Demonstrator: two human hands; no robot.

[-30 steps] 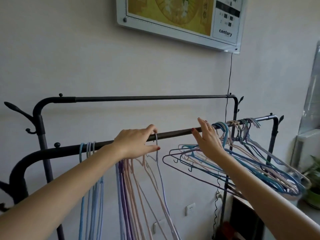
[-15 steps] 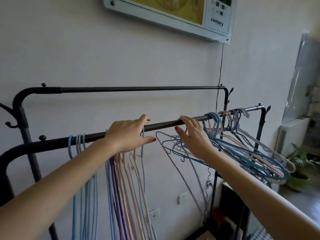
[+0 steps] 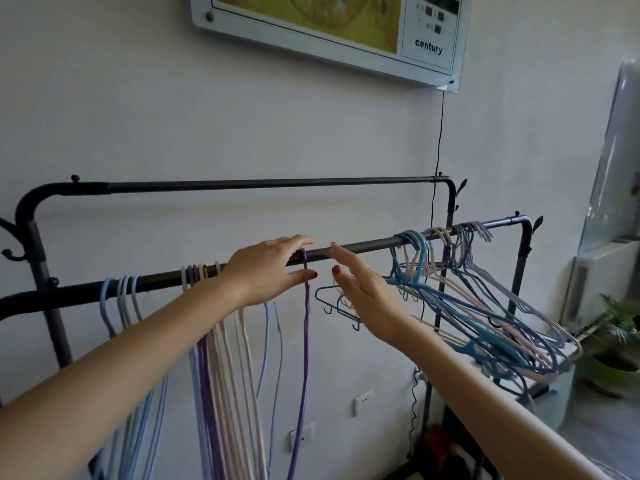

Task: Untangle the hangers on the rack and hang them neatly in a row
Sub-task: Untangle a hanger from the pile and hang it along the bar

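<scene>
A purple hanger (image 3: pixel 306 327) hangs straight down from the front rail (image 3: pixel 363 247) of the black rack (image 3: pixel 26 216), its hook over the rail near the middle. The left hand (image 3: pixel 266 268) rests on the rail at that hook, fingers nearly straight over the top and thumb stretched out just touching the wire below; it looks more like steadying than gripping. The right hand (image 3: pixel 363 289) hovers just right of it, fingers straight and spread, holding nothing. The step in hand seems to be seating this hanger at the end of the tidy row, and the next move likely calls for the right hand to work one hook free from the tangled bunch (image 3: pixel 485 313) at the right end of the rail without dragging its neighbours. On the left hang three pale blue hangers (image 3: pixel 119 296), then a close set of purple and pink ones (image 3: pixel 221 375), too tightly packed to count; the tangle is likewise uncountable. Farther out are a wall panel (image 3: pixel 329 29) and a potted plant (image 3: pixel 613 358).
</scene>
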